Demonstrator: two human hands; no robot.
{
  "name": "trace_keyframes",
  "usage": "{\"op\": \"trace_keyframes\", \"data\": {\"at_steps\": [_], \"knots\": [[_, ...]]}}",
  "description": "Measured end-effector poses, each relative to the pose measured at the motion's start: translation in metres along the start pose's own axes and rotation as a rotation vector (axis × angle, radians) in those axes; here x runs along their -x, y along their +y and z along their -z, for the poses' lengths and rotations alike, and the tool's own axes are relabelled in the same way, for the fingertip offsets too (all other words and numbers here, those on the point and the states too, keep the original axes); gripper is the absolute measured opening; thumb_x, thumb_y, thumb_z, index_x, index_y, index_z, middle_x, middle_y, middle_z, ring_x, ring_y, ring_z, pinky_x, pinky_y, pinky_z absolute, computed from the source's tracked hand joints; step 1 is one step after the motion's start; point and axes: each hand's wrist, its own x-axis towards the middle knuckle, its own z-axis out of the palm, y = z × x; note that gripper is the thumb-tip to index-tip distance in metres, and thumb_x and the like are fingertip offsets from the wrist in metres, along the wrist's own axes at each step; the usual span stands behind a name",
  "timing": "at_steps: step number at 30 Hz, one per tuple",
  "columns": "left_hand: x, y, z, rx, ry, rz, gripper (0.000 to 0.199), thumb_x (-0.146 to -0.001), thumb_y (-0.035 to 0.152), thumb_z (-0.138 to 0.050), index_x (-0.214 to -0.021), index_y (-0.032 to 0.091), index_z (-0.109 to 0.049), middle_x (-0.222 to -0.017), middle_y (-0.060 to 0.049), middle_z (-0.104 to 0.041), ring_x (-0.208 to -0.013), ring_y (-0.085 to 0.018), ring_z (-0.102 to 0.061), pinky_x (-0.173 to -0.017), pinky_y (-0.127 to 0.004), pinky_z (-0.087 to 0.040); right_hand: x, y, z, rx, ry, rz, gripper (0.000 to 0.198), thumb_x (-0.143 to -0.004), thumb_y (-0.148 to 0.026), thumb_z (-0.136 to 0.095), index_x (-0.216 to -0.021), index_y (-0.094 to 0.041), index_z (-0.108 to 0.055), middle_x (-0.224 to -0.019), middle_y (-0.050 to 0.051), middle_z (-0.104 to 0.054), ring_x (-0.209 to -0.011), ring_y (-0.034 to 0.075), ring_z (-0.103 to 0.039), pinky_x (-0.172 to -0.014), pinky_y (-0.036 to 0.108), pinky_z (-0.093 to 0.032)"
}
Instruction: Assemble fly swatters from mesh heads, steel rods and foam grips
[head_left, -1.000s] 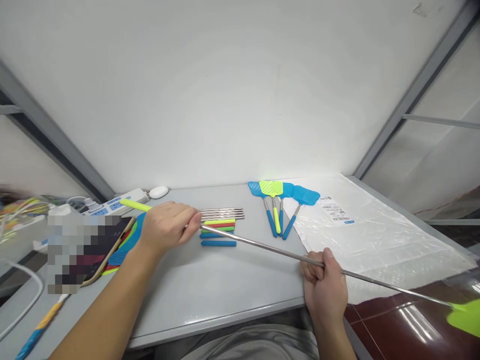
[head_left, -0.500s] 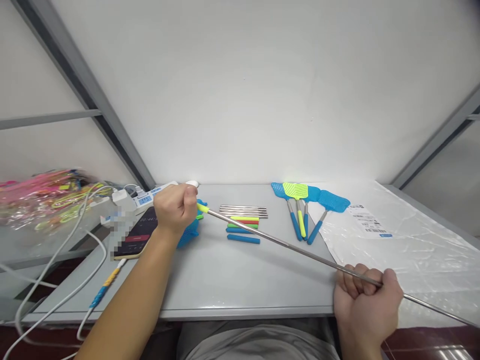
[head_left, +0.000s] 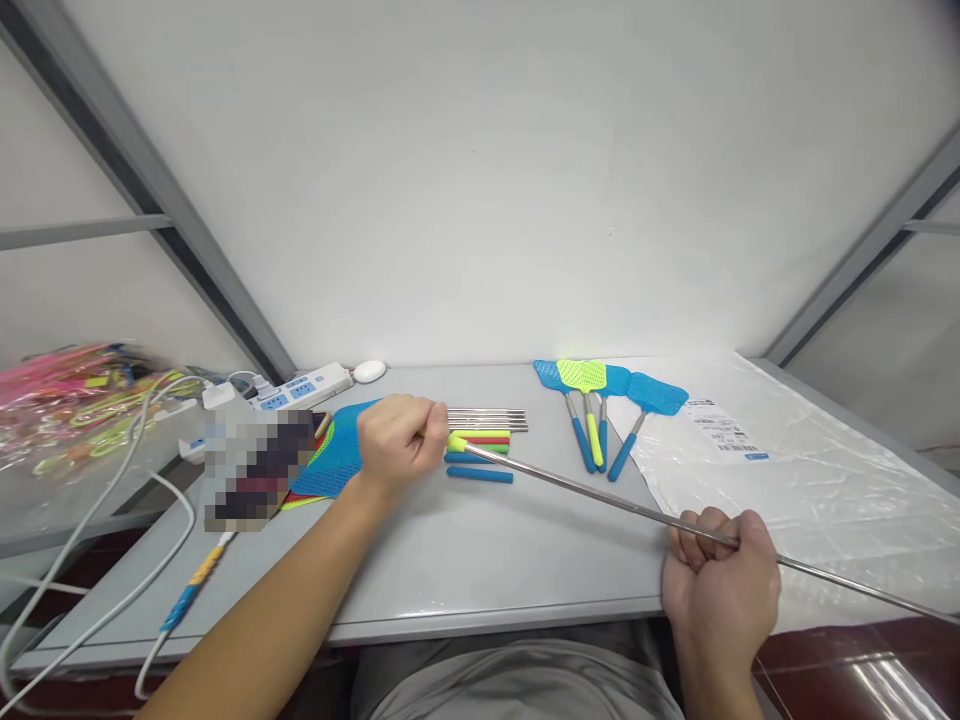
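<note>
Left hand: (head_left: 401, 445) clenched in a fist round the lime grip (head_left: 457, 442), whose end pokes out by the thumb.
Right hand: (head_left: 724, 575) wrapped round the rod (head_left: 585, 487), farther along, near the table's front edge.
Rod: thin steel, held above the table (head_left: 525, 560), one end at the lime grip, sloping down past the right hand; I can't see its far end from here.
Spare rods: (head_left: 499, 418) a neat row, lying just beyond the left hand.
Loose grips: lime, red, green and blue, packed below the spare rods; one more blue grip (head_left: 480, 475) lies apart, nearest the person.
Swatters: four, fanned out toward the wall, one lime swatter (head_left: 581, 375) among three blue, heads overlapping.
Flat heads: a blue head (head_left: 326, 462) on top, red and lime edges peeking out, partly hidden by the left hand.
Left end: phone (head_left: 270, 470), blurred over; power strip (head_left: 311, 387) behind it.
Right end: white wrap (head_left: 810, 520) spread over the table, with a printed label (head_left: 724, 430).
</note>
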Motion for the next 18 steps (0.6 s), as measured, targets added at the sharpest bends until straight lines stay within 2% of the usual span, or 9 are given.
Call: {"op": "trace_keyframes", "data": {"at_steps": [4,7,10,18], "knots": [[0.004,0.025,-0.005,0.051,0.009,-0.026,0.029,-0.085,0.014,-0.05,-0.058,0.021,-0.051,-0.046,0.003,-0.044,-0.045,-0.012,-0.039,-0.049,-0.029,-0.029,0.004,0.003,-0.003,0.028,0.0,-0.027,0.041,-0.087,-0.019,-0.052,-0.055,-0.021,-0.025,-0.052,-0.007,-0.022,-0.045,0.009,-0.023,-0.042,0.027,-0.019],[0.007,0.053,-0.011,0.154,-0.097,-0.183,0.021,-0.083,0.016,-0.054,-0.063,0.021,-0.055,-0.051,0.002,-0.053,-0.048,-0.012,-0.044,-0.049,-0.029,-0.031,0.013,0.01,-0.006,0.037,-0.056,-0.081,0.043,-0.088,-0.023,-0.054,-0.055,-0.021,-0.026,-0.053,-0.007,-0.023,-0.047,0.008,-0.025,-0.043,0.027,-0.02],[0.009,0.069,-0.015,0.178,-0.179,-0.243,0.017,-0.083,0.018,-0.054,-0.067,0.021,-0.059,-0.053,0.002,-0.056,-0.047,-0.012,-0.044,-0.05,-0.029,-0.032,0.018,0.017,-0.007,0.042,-0.105,-0.097,0.046,-0.09,-0.028,-0.055,-0.057,-0.021,-0.024,-0.055,-0.008,-0.021,-0.047,0.008,-0.024,-0.044,0.026,-0.021],[0.006,0.048,-0.015,0.125,-0.21,-0.282,0.018,-0.083,0.017,-0.055,-0.066,0.021,-0.059,-0.052,0.003,-0.052,-0.047,-0.011,-0.044,-0.049,-0.029,-0.032,0.015,0.022,0.001,0.094,-0.272,-0.11,0.048,-0.092,-0.036,-0.056,-0.056,-0.021,-0.029,-0.055,-0.008,-0.023,-0.048,0.009,-0.024,-0.046,0.027,-0.021]]}}
